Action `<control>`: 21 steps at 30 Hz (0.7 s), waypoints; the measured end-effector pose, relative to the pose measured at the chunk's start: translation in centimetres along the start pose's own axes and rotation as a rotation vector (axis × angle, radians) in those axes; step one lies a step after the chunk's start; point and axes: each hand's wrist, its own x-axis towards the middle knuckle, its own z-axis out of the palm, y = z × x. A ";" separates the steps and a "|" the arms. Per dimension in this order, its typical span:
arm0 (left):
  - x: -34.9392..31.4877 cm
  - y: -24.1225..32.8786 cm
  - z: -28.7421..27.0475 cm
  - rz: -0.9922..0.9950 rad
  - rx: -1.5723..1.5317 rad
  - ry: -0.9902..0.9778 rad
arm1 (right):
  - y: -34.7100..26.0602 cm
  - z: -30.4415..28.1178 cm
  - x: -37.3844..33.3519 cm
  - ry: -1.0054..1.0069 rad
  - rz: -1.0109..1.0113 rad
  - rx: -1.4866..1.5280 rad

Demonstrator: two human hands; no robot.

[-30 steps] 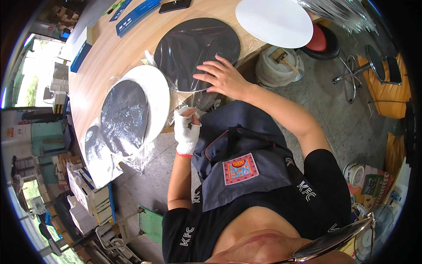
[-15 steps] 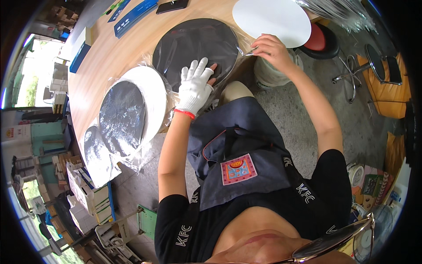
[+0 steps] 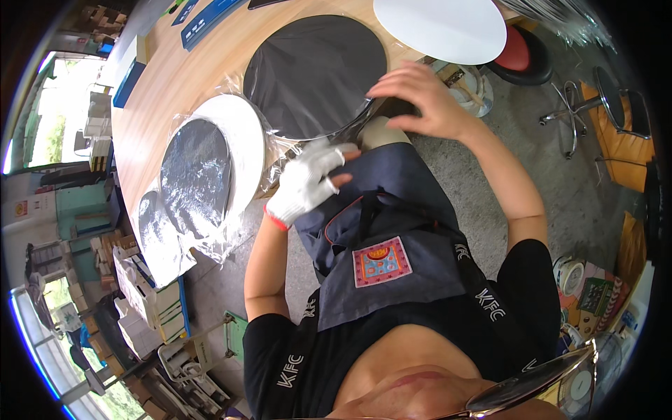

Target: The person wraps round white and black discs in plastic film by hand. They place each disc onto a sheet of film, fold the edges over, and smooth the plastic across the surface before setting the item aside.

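A large black disc (image 3: 318, 77) lies at the table's near edge, with clear film around its lower side. My left hand (image 3: 308, 183), in a white glove that leaves two fingertips bare, hovers just below the disc's near edge over my lap. Its fingers are apart, some smeared by motion, and nothing shows in them. My right hand (image 3: 427, 101) is bare, its thumb and fingers spread, with the fingertips beside the disc's right edge; whether they touch it I cannot tell. To the left, a film-wrapped black disc (image 3: 196, 171) lies partly over a white disc (image 3: 248, 150).
Another white disc (image 3: 441, 28) overhangs the table's far right edge. A stack of clear plastic bags (image 3: 560, 21) is behind it. Blue boxes (image 3: 213, 21) lie on the wooden table (image 3: 161, 77). A red and black stool (image 3: 518, 59) and a bucket (image 3: 472, 91) stand on the right.
My left hand has come off the large black disc toward my lap. My right hand has let go of the clear film's edge and moved down with fingers spread. The film over the disc looks smoother.
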 end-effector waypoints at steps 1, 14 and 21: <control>-1.0 0.3 0.2 -0.110 -0.175 -0.037 | -0.7 1.6 0.6 -0.033 -0.065 -0.060; -3.9 -6.5 5.4 -0.003 0.550 0.629 | 2.9 2.5 -0.1 0.004 -0.190 -0.103; -2.8 -5.7 5.5 0.033 0.578 0.655 | -1.2 2.8 0.3 0.038 -0.081 -0.321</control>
